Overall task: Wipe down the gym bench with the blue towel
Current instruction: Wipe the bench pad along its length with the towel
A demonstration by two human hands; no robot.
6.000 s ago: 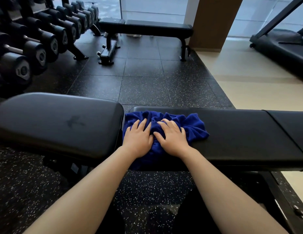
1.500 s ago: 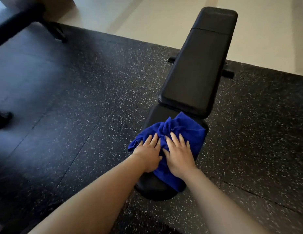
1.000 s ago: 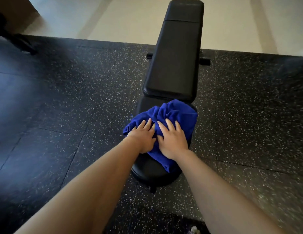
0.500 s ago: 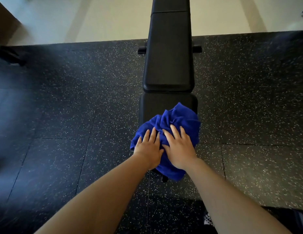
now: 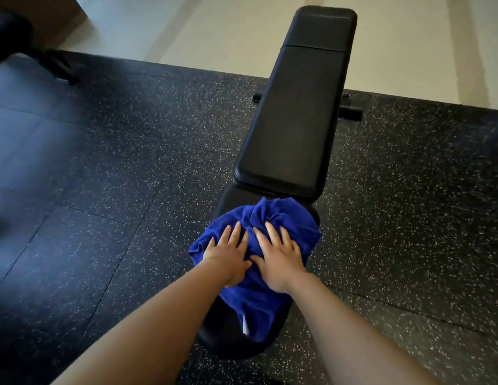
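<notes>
A black padded gym bench (image 5: pixel 292 129) runs away from me, its long back pad ahead and its short seat pad nearest me. The crumpled blue towel (image 5: pixel 281 218) covers most of the seat pad and hangs over its near end. My left hand (image 5: pixel 228 255) and my right hand (image 5: pixel 279 257) lie side by side, palms down and fingers spread, pressing the towel onto the seat. The seat surface under the towel is hidden.
Black speckled rubber floor tiles (image 5: pixel 103 190) surround the bench. A pale hard floor (image 5: pixel 214 31) starts beyond the mat. Part of another bench's dark frame (image 5: pixel 47 62) shows at the top left. The bench's rear foot bar (image 5: pixel 350 111) sticks out on the right.
Over six seconds I have gone from the bench's side to its seat end. In the last half second the hands and towel slid forward up the seat, baring its near end.
</notes>
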